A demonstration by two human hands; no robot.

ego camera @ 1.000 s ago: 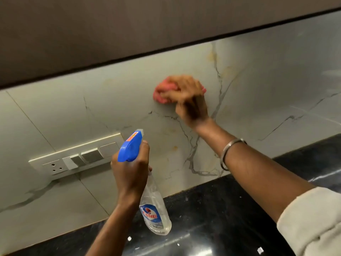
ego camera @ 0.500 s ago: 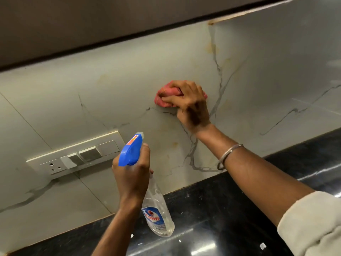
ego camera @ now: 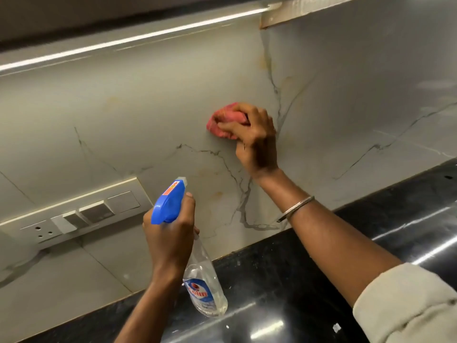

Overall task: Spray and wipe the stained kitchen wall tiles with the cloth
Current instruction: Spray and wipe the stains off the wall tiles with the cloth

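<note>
The right hand [ego camera: 256,142] presses a bunched pink cloth [ego camera: 223,123] against the wall tiles [ego camera: 148,115], fingers curled tight around it, up and right of the switch plate [ego camera: 74,214]. The left hand [ego camera: 170,233] grips the spray bottle [ego camera: 197,268] just right of that plate, above the black table [ego camera: 309,280].

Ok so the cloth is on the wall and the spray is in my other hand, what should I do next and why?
Probably drag the cloth down and left with the right hand: yellowish stains sit on the tile below it, unwiped. The left hand already aims the spray bottle there.
</note>
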